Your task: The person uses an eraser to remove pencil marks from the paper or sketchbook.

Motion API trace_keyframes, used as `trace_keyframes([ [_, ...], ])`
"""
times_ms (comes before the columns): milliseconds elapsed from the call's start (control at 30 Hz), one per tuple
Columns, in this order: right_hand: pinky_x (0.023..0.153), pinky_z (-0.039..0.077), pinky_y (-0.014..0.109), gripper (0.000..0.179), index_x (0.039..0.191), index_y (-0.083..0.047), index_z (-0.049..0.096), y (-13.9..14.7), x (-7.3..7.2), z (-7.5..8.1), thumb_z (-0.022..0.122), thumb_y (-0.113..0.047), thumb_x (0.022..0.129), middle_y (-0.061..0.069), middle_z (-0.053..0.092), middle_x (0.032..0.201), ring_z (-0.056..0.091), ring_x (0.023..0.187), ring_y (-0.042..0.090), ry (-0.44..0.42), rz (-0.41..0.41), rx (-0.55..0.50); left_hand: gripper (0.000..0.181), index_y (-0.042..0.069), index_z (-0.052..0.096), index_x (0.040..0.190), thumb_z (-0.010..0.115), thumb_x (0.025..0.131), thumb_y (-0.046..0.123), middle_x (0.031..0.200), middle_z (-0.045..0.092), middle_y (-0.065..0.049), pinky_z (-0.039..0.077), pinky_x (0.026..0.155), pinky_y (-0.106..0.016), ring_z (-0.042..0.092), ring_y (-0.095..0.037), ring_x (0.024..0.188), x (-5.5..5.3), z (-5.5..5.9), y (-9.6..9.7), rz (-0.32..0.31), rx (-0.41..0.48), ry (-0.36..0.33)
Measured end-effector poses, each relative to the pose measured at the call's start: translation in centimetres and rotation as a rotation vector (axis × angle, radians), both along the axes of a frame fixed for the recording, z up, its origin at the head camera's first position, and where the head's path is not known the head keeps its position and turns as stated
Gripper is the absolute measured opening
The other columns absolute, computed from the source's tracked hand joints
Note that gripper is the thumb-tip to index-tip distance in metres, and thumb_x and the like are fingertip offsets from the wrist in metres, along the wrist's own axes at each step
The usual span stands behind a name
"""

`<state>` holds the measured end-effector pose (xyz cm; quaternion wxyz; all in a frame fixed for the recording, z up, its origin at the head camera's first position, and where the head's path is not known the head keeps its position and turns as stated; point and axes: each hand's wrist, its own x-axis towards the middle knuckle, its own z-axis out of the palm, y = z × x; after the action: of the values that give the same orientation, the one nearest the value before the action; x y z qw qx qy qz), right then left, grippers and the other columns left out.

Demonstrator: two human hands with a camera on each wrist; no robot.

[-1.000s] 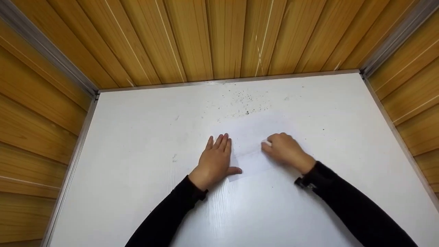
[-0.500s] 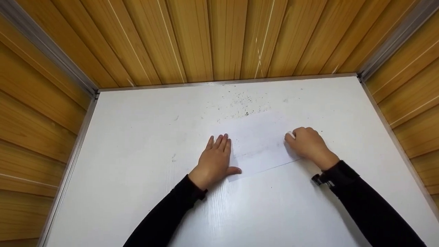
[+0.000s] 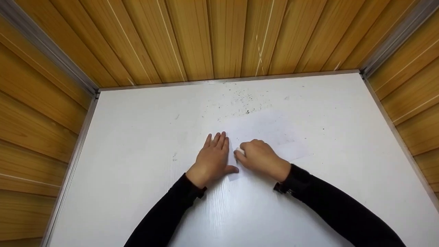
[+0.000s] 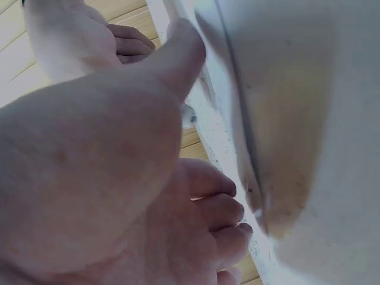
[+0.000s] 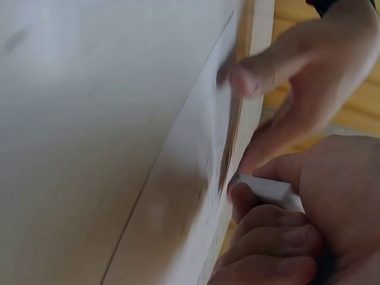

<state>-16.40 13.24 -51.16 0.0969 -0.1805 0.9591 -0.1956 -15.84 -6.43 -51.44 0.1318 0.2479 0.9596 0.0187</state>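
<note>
A thin white sheet of paper (image 3: 267, 127) lies flat on the white table, with faint grey smudges across it. My left hand (image 3: 213, 157) rests on its left edge, fingers straight and together, thumb spread out near the lower left corner. Just right of that thumb, my right hand (image 3: 259, 156) curls round a small white eraser (image 5: 270, 189). In the right wrist view the eraser is a rectangular block with a grey-smudged end, pinched between thumb and fingers close over the paper. Part of the eraser is hidden inside the right hand.
Dark crumbs (image 3: 246, 99) are scattered on the table (image 3: 137, 144) beyond the paper's far edge. A few small marks dot the tabletop elsewhere. Wood-patterned panels (image 3: 192, 41) rise along the back and both sides, with metal strips at the table's edges.
My right hand moved right with the eraser to the paper's right edge, then swept back left until close to the left hand. The left hand stays nearly still.
</note>
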Motion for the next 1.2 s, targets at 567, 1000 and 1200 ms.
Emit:
trace_keyframes([
  [567, 0.094, 0.059, 0.062, 0.045, 0.099, 0.002, 0.077, 8.8, -1.8, -0.7, 0.054, -0.035, 0.11, 0.028, 0.079, 0.105, 0.073, 0.1, 0.046, -0.046, -0.177, 0.033, 0.124, 0.0, 0.025, 0.175, 0.058, 0.093, 0.087, 0.185, 0.019, -0.018, 0.016, 0.142, -0.055, 0.021, -0.033, 0.174, 0.0, -0.1, 0.1, 0.012, -0.122, 0.004],
  [1000, 0.062, 0.036, 0.033, 0.046, 0.066, -0.015, 0.041, 11.9, -1.5, 0.3, 0.053, -0.029, 0.108, 0.0, 0.037, 0.068, 0.041, 0.066, 0.02, -0.064, -0.296, -0.002, 0.123, -0.001, 0.027, 0.174, 0.06, 0.093, 0.085, 0.184, 0.022, -0.019, 0.018, 0.142, -0.054, 0.023, -0.033, 0.173, 0.2, -0.2, 0.4, 0.008, -0.123, -0.001],
  [1200, 0.07, 0.047, 0.039, 0.039, 0.073, -0.013, 0.058, 6.2, -0.1, 0.7, 0.06, -0.029, 0.109, 0.001, 0.051, 0.068, 0.053, 0.07, 0.022, -0.076, -0.186, -0.044, 0.123, -0.002, 0.029, 0.173, 0.062, 0.092, 0.085, 0.184, 0.024, -0.02, 0.018, 0.142, -0.054, 0.025, -0.035, 0.172, 0.1, -0.1, 0.4, 0.012, -0.104, 0.017],
])
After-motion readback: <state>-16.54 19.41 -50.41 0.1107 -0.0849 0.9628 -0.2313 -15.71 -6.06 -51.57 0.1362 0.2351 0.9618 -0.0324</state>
